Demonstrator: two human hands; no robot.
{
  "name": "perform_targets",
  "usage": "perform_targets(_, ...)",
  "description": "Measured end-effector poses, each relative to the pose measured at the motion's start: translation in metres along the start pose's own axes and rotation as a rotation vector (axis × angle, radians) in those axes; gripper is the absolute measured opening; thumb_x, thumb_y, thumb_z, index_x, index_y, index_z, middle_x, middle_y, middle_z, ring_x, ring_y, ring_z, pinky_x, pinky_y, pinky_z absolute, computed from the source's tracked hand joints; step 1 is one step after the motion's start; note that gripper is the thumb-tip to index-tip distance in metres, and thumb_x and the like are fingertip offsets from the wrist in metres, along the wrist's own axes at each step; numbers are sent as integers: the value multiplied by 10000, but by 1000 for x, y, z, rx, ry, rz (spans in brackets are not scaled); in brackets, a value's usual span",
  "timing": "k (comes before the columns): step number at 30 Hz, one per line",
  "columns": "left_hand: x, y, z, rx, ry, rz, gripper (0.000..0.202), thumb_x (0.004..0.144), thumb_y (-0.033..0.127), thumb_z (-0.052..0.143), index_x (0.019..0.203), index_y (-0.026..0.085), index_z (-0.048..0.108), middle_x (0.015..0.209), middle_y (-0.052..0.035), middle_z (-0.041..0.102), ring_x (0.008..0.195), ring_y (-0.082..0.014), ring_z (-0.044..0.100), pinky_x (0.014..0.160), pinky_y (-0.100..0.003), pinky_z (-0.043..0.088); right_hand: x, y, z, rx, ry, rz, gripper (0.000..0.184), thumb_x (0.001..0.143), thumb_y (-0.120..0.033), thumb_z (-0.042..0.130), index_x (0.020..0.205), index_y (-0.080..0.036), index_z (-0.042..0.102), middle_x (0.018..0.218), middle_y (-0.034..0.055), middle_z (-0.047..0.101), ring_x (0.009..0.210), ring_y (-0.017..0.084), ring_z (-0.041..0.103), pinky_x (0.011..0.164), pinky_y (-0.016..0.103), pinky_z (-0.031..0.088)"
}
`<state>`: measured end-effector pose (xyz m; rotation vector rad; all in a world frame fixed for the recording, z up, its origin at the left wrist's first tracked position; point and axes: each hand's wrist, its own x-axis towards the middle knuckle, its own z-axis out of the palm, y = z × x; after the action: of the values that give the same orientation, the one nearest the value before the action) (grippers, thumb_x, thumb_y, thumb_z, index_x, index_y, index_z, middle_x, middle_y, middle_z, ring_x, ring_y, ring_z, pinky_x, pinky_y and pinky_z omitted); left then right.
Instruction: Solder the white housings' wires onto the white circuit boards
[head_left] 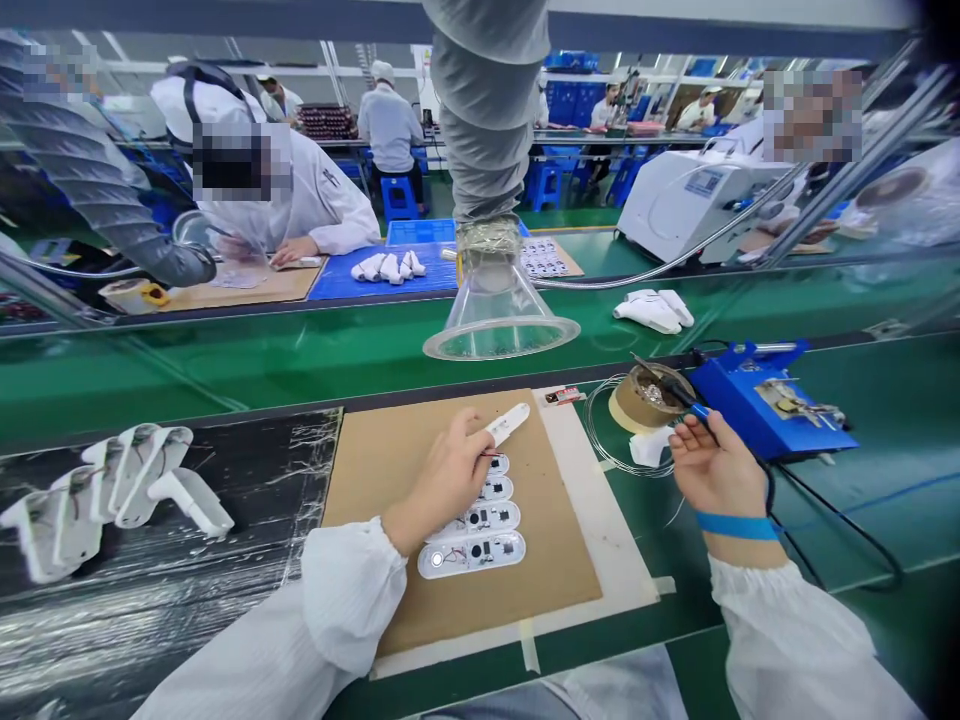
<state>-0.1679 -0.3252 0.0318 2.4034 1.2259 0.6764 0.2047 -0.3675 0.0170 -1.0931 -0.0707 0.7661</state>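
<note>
My left hand (448,470) is over the cardboard sheet, its fingers closed on the lower end of a narrow white plastic casing (511,424). Thin wires show by the fingertips. Below the hand, several white oval casings with small circuit boards (484,551) lie in a column, partly covered by the hand. At the right, my right hand (716,468), palm turned up, grips a soldering iron (688,398) by its blue and black handle. The iron's tip is over a brown tape roll (646,397) with shiny metal shavings inside. A coil of solder wire (609,425) lies beside the roll.
A clear fume hood (501,315) hangs above the cardboard (547,560). The blue iron stand (769,400) is at right, its cables trailing behind my right wrist. White housings (131,475) lie on black film at left. A co-worker (300,190) sits across the bench.
</note>
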Motion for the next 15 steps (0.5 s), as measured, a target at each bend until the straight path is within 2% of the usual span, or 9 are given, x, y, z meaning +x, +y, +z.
perform_targets(4, 2, 1, 10, 78, -19, -1, 199, 1044, 142, 517, 945, 198, 681, 1497, -144, 547, 1063, -283, 678, 924, -533, 612, -6, -18, -5, 37, -23, -45, 94, 922, -292, 650, 855, -227, 637, 783, -4, 632, 747, 150, 657, 668, 280, 566)
perform_targets(7, 1, 0, 15, 128, -22, -6, 194, 1042, 143, 529, 958, 194, 695, 1486, -148, 556, 1068, -291, 670, 952, -558, 602, -18, -29, -9, 22, -188, -48, 90, 863, -318, 678, 825, -242, 648, 669, -28, 532, 666, 153, 606, 656, 300, 561)
perform_targets(8, 1, 0, 16, 142, -22, -11, 191, 1041, 142, 534, 956, 194, 698, 1484, -148, 557, 1065, -292, 667, 956, -562, 600, -23, -30, -9, -13, -250, -24, 101, 854, -346, 679, 872, -247, 692, 678, -15, 563, 677, 168, 621, 663, 322, 572)
perform_targets(12, -1, 2, 18, 175, -37, -31, 209, 1050, 145, 525, 936, 195, 693, 1491, -139, 549, 1118, -314, 650, 955, -558, 597, -39, -20, -5, -226, -473, 129, 382, 835, -509, 659, 1083, -250, 792, 917, 109, 769, 875, 297, 735, 751, 499, 627)
perform_targets(15, -2, 2, 19, 176, -48, -39, 205, 1056, 144, 518, 953, 195, 687, 1506, -148, 535, 1162, -334, 639, 952, -564, 596, -43, -8, 0, -275, -644, 139, 367, 770, -476, 802, 1065, -258, 798, 867, 78, 762, 848, 291, 737, 724, 481, 628)
